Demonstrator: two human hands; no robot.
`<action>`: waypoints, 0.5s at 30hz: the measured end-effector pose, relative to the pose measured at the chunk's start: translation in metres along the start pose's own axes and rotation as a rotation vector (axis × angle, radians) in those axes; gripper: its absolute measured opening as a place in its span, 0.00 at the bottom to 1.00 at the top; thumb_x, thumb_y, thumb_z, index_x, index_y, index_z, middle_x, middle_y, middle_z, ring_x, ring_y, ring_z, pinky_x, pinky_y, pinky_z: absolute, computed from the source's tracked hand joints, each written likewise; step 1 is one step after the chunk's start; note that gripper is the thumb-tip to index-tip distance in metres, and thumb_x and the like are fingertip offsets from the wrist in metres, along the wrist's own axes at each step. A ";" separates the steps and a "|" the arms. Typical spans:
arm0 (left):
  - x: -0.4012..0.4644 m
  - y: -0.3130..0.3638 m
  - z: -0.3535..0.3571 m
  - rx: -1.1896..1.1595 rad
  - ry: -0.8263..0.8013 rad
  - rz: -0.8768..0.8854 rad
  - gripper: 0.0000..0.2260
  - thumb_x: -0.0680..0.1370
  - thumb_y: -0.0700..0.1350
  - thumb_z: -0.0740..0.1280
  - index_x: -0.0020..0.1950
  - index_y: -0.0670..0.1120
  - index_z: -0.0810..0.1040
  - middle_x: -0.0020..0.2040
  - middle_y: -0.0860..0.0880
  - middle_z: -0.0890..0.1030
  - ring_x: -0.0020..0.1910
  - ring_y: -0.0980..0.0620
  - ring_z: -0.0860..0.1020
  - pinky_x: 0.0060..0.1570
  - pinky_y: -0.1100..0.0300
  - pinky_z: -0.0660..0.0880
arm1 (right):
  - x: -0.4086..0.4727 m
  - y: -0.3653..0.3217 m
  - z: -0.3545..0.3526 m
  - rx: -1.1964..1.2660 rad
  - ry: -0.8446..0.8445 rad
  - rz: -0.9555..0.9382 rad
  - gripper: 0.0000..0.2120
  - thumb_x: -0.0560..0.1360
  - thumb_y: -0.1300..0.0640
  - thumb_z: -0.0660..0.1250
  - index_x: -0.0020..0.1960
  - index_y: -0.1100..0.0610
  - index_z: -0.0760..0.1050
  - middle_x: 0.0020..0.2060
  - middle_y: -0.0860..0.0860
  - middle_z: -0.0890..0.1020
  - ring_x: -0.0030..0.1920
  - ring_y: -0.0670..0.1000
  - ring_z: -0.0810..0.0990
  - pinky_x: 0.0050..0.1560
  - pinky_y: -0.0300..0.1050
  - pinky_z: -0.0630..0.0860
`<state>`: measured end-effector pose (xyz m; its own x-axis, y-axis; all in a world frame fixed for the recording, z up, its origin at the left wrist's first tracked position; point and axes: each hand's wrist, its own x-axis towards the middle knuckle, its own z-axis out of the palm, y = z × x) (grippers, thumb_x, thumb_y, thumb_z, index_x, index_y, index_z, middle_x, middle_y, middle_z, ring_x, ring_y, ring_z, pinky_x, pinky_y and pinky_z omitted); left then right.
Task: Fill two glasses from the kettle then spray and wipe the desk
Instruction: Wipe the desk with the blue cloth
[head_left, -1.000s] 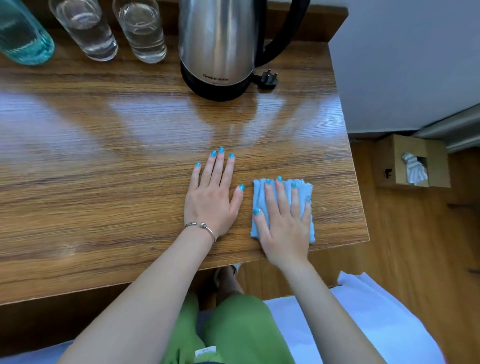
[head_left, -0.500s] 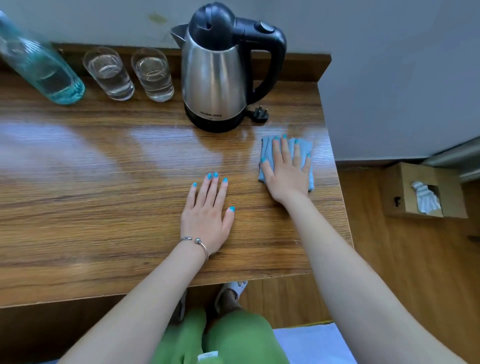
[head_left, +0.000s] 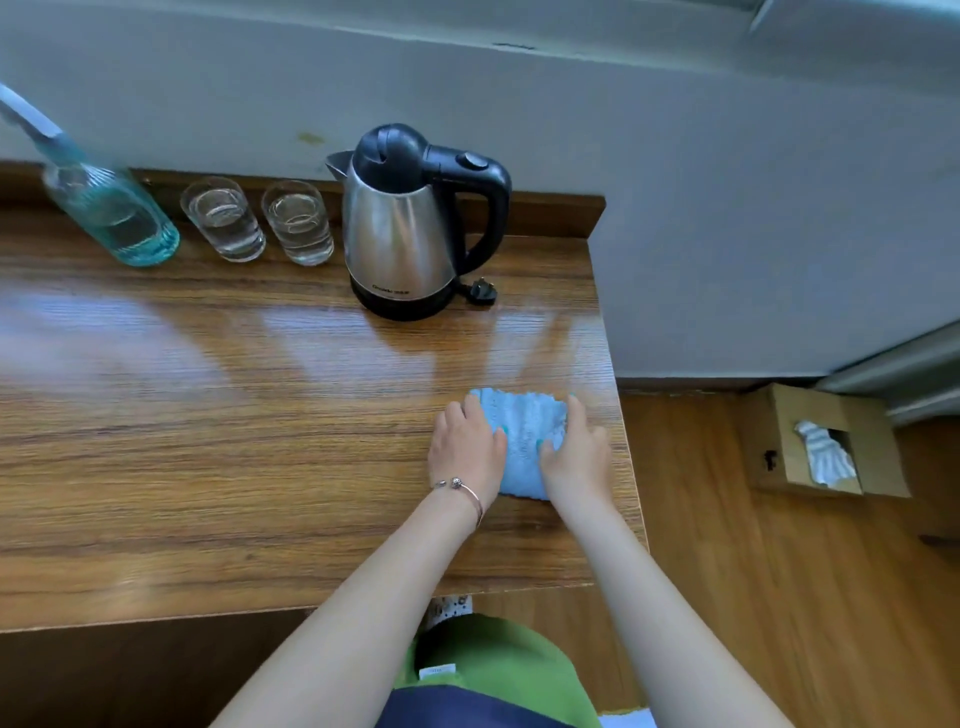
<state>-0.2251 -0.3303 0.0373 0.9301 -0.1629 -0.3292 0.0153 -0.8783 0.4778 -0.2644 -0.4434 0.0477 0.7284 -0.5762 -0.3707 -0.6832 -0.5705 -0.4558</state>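
Both hands on the blue cloth (head_left: 524, 441) now, at about 3 o'clock on the tabletop (head_left: 208, 441), close to its right edge. Left hand (head_left: 467, 452) curled round the cloth's left side, right hand (head_left: 574, 452) curled round its right side, bunching it up between them. Kettle (head_left: 405, 228) standing at 12 o'clock, its plug (head_left: 483, 293) lying just beside its base. Two glasses (head_left: 260, 223) with water in them at 11 o'clock, side by side. Spray bottle (head_left: 109, 213) at 10 o'clock, near the back wall. On the floor past the edge, a cardboard box (head_left: 826, 441) with a rag in it.

Wiping looks nearly done; filling looks finished.

Could go wrong: cloth so near the right edge, easy to slip off onto the floor with a loose hold. Wide push toward 12 o'clock could bump the kettle or drag the plug. Wet, shiny wood, so a quick swipe toward the glasses could knock one over and spill water.
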 end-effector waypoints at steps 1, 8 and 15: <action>0.003 0.004 -0.001 -0.048 -0.019 -0.062 0.21 0.80 0.46 0.62 0.70 0.40 0.64 0.65 0.41 0.72 0.65 0.42 0.69 0.63 0.53 0.67 | 0.000 -0.001 0.001 0.005 -0.028 0.053 0.30 0.79 0.57 0.62 0.78 0.47 0.55 0.61 0.60 0.70 0.61 0.62 0.73 0.63 0.55 0.73; 0.023 0.007 -0.016 -0.302 -0.226 -0.146 0.05 0.76 0.43 0.67 0.47 0.42 0.75 0.50 0.42 0.80 0.52 0.41 0.77 0.49 0.54 0.73 | 0.000 -0.001 -0.003 0.126 -0.066 0.074 0.31 0.78 0.59 0.62 0.77 0.45 0.57 0.57 0.52 0.77 0.60 0.57 0.77 0.57 0.48 0.73; 0.020 0.002 -0.046 -0.631 -0.091 -0.020 0.18 0.78 0.40 0.67 0.66 0.48 0.69 0.51 0.46 0.80 0.44 0.49 0.77 0.37 0.62 0.72 | -0.006 -0.015 -0.037 0.465 -0.015 -0.028 0.40 0.77 0.61 0.67 0.78 0.39 0.49 0.40 0.45 0.78 0.39 0.43 0.78 0.34 0.33 0.73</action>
<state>-0.1890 -0.3146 0.0693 0.8932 -0.2110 -0.3972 0.2708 -0.4526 0.8496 -0.2599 -0.4532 0.0867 0.7494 -0.5539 -0.3629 -0.5701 -0.2610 -0.7790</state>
